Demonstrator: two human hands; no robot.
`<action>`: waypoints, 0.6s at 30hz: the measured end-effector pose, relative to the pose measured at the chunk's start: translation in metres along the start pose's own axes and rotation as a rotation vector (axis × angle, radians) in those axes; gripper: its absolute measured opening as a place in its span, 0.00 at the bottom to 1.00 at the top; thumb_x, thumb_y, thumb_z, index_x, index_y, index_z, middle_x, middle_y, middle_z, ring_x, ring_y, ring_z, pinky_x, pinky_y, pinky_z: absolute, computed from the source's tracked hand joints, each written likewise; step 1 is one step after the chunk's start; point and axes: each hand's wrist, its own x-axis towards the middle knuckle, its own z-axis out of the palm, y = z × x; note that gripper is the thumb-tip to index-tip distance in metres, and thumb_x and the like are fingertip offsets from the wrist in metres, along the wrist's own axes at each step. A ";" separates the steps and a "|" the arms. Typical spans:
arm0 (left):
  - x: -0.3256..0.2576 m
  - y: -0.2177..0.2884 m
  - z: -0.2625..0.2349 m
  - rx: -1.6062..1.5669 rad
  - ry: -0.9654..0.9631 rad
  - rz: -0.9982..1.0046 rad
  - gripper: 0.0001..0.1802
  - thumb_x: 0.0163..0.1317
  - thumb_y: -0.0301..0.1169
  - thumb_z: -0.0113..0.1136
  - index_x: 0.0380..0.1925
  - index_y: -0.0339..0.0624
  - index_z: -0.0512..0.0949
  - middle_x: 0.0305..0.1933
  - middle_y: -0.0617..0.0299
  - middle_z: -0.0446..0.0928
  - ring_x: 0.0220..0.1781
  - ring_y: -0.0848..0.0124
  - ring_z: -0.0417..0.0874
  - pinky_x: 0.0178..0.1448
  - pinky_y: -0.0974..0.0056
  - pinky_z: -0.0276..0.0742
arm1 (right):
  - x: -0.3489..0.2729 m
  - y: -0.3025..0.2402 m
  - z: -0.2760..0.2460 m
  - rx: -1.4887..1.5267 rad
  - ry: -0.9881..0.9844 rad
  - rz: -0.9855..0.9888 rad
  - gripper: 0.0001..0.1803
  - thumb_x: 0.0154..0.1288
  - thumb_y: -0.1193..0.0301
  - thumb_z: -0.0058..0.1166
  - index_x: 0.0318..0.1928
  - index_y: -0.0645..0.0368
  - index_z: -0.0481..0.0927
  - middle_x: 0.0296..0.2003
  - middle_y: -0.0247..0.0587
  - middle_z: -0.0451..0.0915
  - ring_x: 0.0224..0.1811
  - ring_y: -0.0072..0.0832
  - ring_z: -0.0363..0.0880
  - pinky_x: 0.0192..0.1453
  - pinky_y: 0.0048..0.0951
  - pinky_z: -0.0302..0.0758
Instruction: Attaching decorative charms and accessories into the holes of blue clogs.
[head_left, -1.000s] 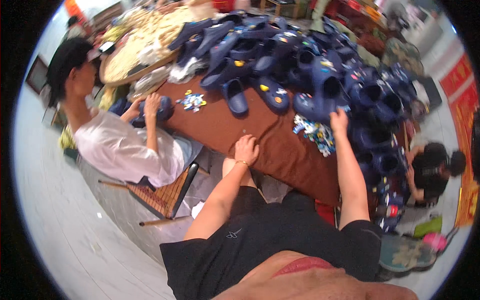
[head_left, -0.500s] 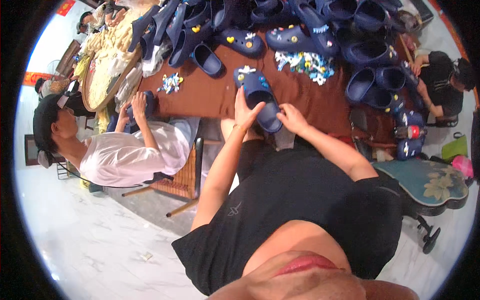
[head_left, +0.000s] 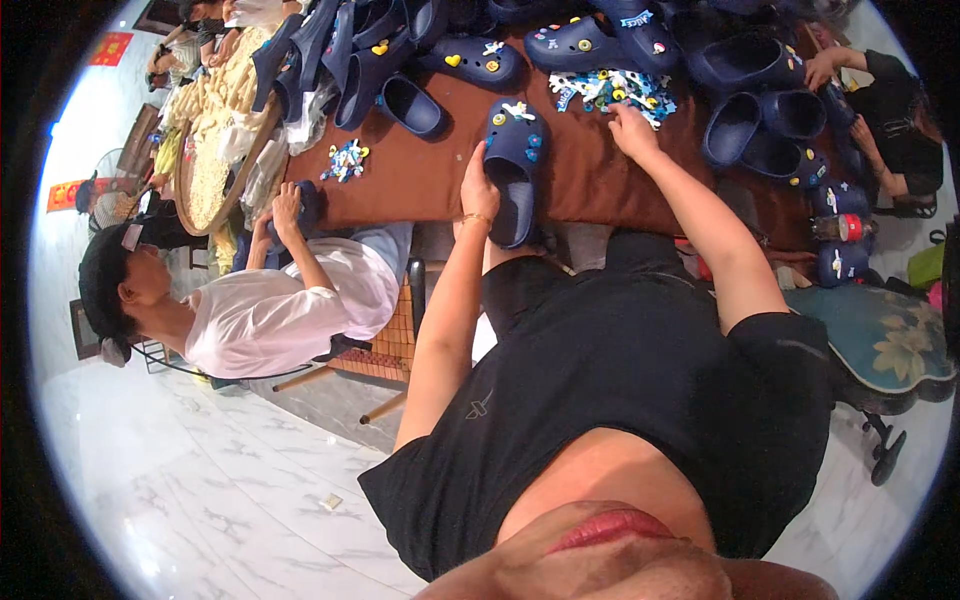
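My left hand (head_left: 479,190) grips a navy clog (head_left: 514,200) by its side, its toe pointing away from me over the table's near edge. White, yellow and blue charms sit on the clog's upper. My right hand (head_left: 633,137) is at the near edge of a pile of small white, blue and yellow shoe charms (head_left: 598,92), fingers bent and drawn together. Whatever is between those fingertips is too small to make out. Behind the pile lie clogs with charms on them, one (head_left: 572,45) closest to it.
A brown cloth (head_left: 400,185) covers the table. A smaller charm pile (head_left: 345,160) and a loose clog (head_left: 411,107) lie to the left. A co-worker in white (head_left: 285,315) handles a dark shoe at left; another in black (head_left: 890,130) is at right. A bottle (head_left: 843,228) lies among clogs.
My right hand has let go of the clog's heel and moved forward to the charm pile. The clog, still in my left hand, has turned straighter and shifted slightly.
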 end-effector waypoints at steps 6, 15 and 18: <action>-0.001 0.005 0.004 -0.021 0.077 -0.020 0.31 0.47 0.13 0.40 0.54 0.46 0.63 0.51 0.49 0.69 0.53 0.54 0.69 0.55 0.58 0.66 | 0.020 -0.011 0.013 -0.217 -0.092 0.146 0.20 0.53 0.64 0.51 0.48 0.52 0.69 0.44 0.51 0.70 0.43 0.46 0.73 0.44 0.43 0.71; 0.006 0.018 0.011 -0.100 -0.029 -0.046 0.32 0.42 0.14 0.42 0.53 0.47 0.64 0.50 0.50 0.70 0.52 0.54 0.70 0.55 0.59 0.66 | 0.021 -0.036 0.033 0.033 0.187 -0.049 0.20 0.52 0.67 0.52 0.47 0.52 0.68 0.44 0.50 0.68 0.42 0.48 0.72 0.44 0.43 0.71; 0.001 0.018 0.015 -0.081 0.025 -0.072 0.29 0.45 0.16 0.44 0.52 0.45 0.65 0.48 0.50 0.71 0.50 0.54 0.72 0.53 0.58 0.67 | 0.028 -0.080 0.029 0.231 0.115 -0.391 0.18 0.49 0.75 0.50 0.44 0.55 0.72 0.42 0.46 0.71 0.47 0.43 0.68 0.52 0.38 0.66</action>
